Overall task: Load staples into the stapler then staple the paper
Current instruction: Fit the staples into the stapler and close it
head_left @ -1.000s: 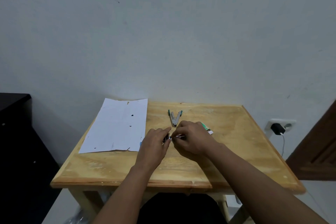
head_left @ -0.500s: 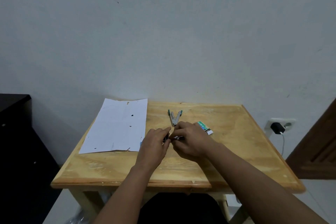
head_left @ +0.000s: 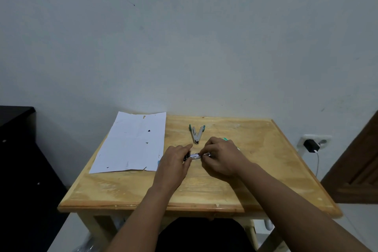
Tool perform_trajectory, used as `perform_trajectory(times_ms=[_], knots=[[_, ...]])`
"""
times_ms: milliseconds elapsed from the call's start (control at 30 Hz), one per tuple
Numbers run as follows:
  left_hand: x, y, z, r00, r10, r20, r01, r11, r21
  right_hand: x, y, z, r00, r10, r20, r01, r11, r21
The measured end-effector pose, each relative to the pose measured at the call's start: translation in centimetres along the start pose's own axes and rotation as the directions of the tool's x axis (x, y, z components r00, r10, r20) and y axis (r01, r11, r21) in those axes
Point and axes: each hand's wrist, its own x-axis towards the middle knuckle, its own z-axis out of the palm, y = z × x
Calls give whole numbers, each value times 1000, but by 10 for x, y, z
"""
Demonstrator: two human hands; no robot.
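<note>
A pale wall [head_left: 184, 37] fills the space beyond both hands. Under the hands is the wooden tabletop [head_left: 266, 159], whose near edge crosses below the wrists. To the left of the left hand stands a dark cabinet [head_left: 18, 149]; to the right of the right hand there is part of a brown door [head_left: 360, 170]. A white sheet of paper [head_left: 131, 143] lies flat on the tabletop just left of the left hand, its near right corner close to that hand's knuckles. On the wall to the right of the right hand sits a wall socket [head_left: 316, 143] with a black charger [head_left: 311, 146] plugged in, and a white cable hangs down from it.

The left hand [head_left: 174, 159] and the right hand [head_left: 221, 156] meet over the middle of the tabletop, and both have fingers curled round a small shiny strip of staples [head_left: 196, 155] that spans the gap between them; the left pinches its left end, the right its right end. The stapler [head_left: 196, 134] lies just beyond the hands, swung open in a V, touched by neither. A green and white staple box [head_left: 226, 139] peeks out behind the right hand's knuckles.
</note>
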Motion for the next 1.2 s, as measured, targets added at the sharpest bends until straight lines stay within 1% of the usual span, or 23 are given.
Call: perform_trajectory(times_ms=[267, 400, 567, 667, 733, 833, 933, 1067, 1200], knots=[[1, 0, 1, 1000, 1, 1, -1, 1000, 10, 1, 0, -3, 1000, 3, 29, -3, 1000, -12], [1, 0, 1, 1000, -3, -4, 3, 1000, 13, -2, 4, -3, 998, -27, 59, 31, 998, -53], [0, 0, 0, 1000, 9, -11, -9, 1000, 19, -1, 3, -5, 999, -17, 36, 18, 999, -42], [0, 1, 0, 1000, -15, -7, 15, 1000, -2, 2, 3, -3, 999, 49, -4, -49, 997, 55], [0, 3, -1, 997, -73, -13, 72, 996, -57, 3, 3, -4, 993, 115, -10, -113, 987, 112], [0, 4, -2, 993, -116, -19, 114, 990, -88, 4, 3, -7, 990, 140, 23, -142, 984, 107], [0, 3, -2, 997, -63, -41, 63, 998, -18, 4, 4, -9, 984, 173, 41, -177, 970, 164], [-1, -1, 2, 995, 98, -20, -95, 987, 133, 6, 2, -11, 978, 199, 61, -206, 967, 152], [0, 1, 3, 994, 109, 4, -108, 977, 186, 7, 2, -10, 975, 211, 73, -219, 968, 126]])
